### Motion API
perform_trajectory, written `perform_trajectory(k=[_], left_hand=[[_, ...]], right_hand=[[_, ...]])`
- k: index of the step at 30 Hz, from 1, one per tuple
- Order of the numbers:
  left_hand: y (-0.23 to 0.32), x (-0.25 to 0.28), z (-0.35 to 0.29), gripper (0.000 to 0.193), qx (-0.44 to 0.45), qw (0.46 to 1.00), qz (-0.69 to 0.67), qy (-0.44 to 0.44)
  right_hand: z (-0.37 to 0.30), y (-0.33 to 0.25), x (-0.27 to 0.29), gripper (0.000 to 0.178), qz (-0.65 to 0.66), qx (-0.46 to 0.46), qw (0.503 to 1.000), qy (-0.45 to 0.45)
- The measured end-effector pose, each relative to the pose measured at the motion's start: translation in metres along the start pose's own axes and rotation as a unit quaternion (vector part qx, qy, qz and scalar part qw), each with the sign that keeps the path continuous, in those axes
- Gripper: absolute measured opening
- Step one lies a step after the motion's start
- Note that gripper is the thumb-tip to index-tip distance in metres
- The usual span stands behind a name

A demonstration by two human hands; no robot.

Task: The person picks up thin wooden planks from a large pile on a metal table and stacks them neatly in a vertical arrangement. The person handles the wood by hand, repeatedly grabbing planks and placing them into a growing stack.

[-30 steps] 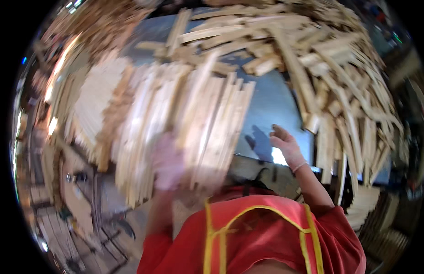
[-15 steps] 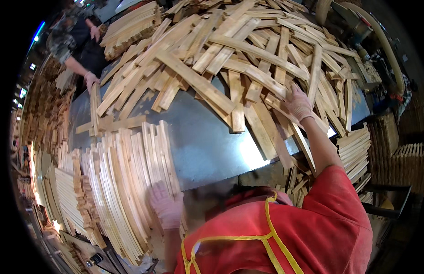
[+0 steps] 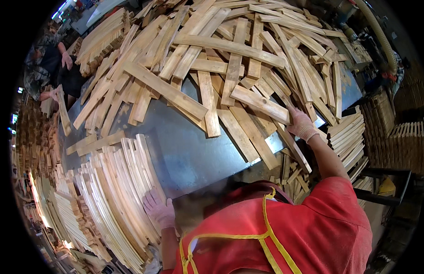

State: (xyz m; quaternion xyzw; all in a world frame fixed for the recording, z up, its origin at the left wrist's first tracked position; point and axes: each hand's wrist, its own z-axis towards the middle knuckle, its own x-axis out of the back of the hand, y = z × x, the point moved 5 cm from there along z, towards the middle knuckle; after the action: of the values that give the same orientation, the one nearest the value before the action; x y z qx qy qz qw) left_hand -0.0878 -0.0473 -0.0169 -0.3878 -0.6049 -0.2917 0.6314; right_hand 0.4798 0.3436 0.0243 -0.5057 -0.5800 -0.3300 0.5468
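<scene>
A board (image 3: 261,105) slid nearer, right hand (image 3: 301,124) gripping it, left hand (image 3: 159,211) spread at stack edge (image 3: 144,164), tabletop (image 3: 193,157) between.

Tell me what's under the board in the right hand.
Other loose boards show along the near edge of the board and seem to run beneath it; whatever it directly covers is hidden.

Left hand (image 3: 158,209): pale pink glove (image 3: 162,216)
Right hand (image 3: 301,123): pale pink glove, whitish cuff (image 3: 309,134)
Gripped board (image 3: 260,104): honey tan, brownish smudges
Board pile (image 3: 165,89): tan and straw yellow, brown grain streaks
Board row (image 3: 116,192): cream with pale orange-tan stripes
Right-side stack (image 3: 348,137): pale cream, tan edges
Counter (image 3: 189,157): steel blue-grey, white glare
Shirt (image 3: 335,219): plain red
Apron (image 3: 230,217): red, yellow trim (image 3: 221,236)
Co-worker's sleeve (image 3: 33,82): mottled grey and black camouflage
Hose (image 3: 381,36): dull beige, ringed pattern
</scene>
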Motion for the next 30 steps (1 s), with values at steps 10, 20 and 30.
perform_trajectory(k=[10, 20, 30], left_hand=[[0.016, 0.009, 0.001, 0.093, 0.001, 0.998, 0.005, -0.066], [-0.004, 0.042, 0.022, 0.074, -0.055, 0.985, -0.133, -0.091], [0.011, 0.036, 0.016, 0.091, -0.068, 0.996, -0.054, -0.023]], right_hand=[[-0.091, -0.147, 0.054, 0.104, 0.202, 0.108, 0.950, -0.214], [-0.051, -0.410, -0.119, 0.090, 0.530, 0.043, 0.820, -0.212], [0.018, -0.452, -0.086, 0.052, 0.408, 0.247, 0.864, -0.159]])
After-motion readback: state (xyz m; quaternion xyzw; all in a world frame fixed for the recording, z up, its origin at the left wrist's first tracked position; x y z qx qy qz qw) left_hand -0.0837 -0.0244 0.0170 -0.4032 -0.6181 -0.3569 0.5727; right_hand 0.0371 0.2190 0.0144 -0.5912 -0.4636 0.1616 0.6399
